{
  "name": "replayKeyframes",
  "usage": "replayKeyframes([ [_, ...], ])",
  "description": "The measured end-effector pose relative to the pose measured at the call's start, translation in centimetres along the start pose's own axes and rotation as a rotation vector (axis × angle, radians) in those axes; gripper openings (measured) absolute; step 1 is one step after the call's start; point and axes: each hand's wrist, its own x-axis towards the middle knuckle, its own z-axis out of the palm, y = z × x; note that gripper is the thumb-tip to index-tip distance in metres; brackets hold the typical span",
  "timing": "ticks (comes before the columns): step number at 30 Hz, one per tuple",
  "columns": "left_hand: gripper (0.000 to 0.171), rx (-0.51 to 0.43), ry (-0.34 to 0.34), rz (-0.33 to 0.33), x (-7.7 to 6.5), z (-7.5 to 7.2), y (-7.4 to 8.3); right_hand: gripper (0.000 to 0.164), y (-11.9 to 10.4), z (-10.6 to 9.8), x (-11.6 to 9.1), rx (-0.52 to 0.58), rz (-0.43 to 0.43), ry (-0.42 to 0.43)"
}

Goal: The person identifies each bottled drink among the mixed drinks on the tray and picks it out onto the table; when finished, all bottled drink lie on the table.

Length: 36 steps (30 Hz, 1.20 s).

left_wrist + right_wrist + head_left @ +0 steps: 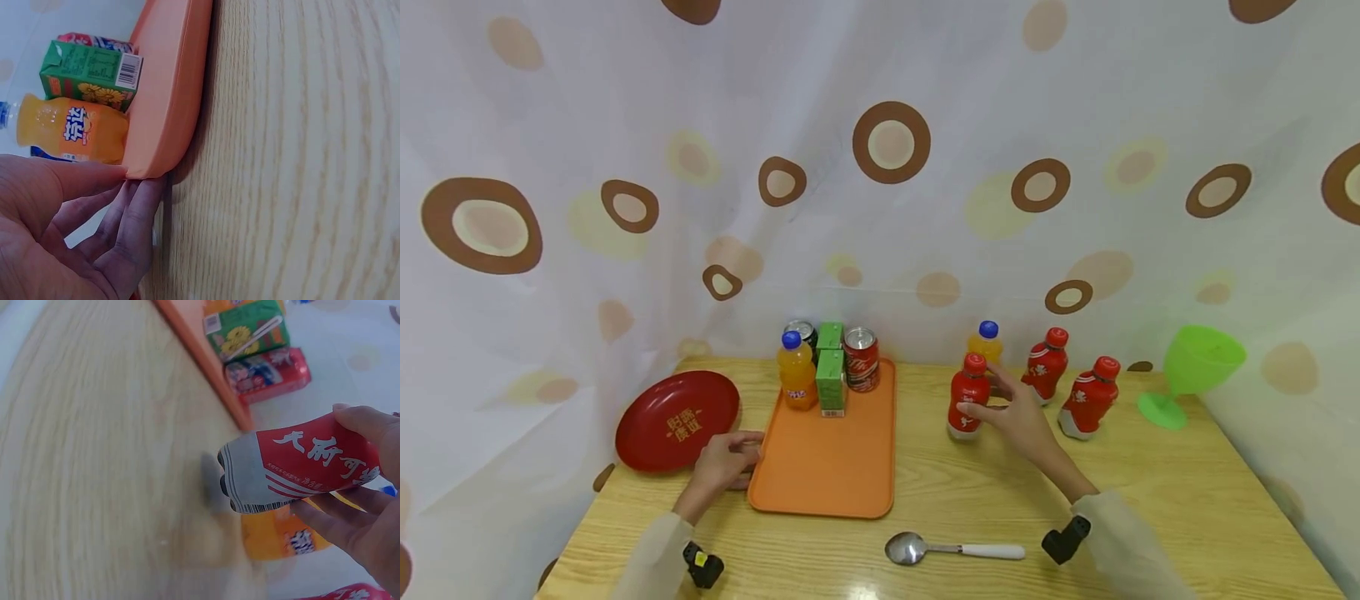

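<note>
The right hand (1015,417) grips a red cola bottle (967,406) right of the orange tray (827,467); an orange soda bottle (986,343) stands behind; the left hand (726,462) pinches the tray's left edge on the counter (1187,492).

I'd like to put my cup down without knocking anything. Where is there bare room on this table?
The near half of the orange tray is bare, as is the table right of the spoon. It is crowded around the red bottles, where the right hand grips one.

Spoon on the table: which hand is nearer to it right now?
Right, slightly. The right hand grips a red bottle beyond the spoon; the left hand holds the tray edge, farther left.
</note>
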Motion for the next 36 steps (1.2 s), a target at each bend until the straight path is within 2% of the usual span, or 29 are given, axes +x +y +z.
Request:
replayKeyframes([
  [6,0.034,-0.01,0.002,-0.007,0.0,-0.1,0.2,0.082,1.6,0.1,0.6,0.001,-0.023,0.025],
  [13,0.034,-0.021,-0.001,0.003,0.1,0.0,0.2,0.086,1.7,-0.2,0.7,-0.036,-0.008,0.031],
  [18,0.034,0.002,-0.01,0.023,0.1,-0.1,0.4,0.084,1.9,-0.2,0.7,-0.021,-0.017,0.038],
  [22,0.034,0.014,-0.007,0.011,0.0,0.0,0.3,0.084,2.1,-0.1,0.6,-0.011,-0.009,0.033],
  [29,0.034,0.026,0.017,0.041,-0.2,0.0,-0.1,0.082,2.5,0.3,0.6,-0.013,-0.033,0.047],
  [36,0.033,0.053,0.025,0.048,-0.2,0.1,0.0,0.086,2.4,0.3,0.5,-0.011,-0.013,0.039],
])
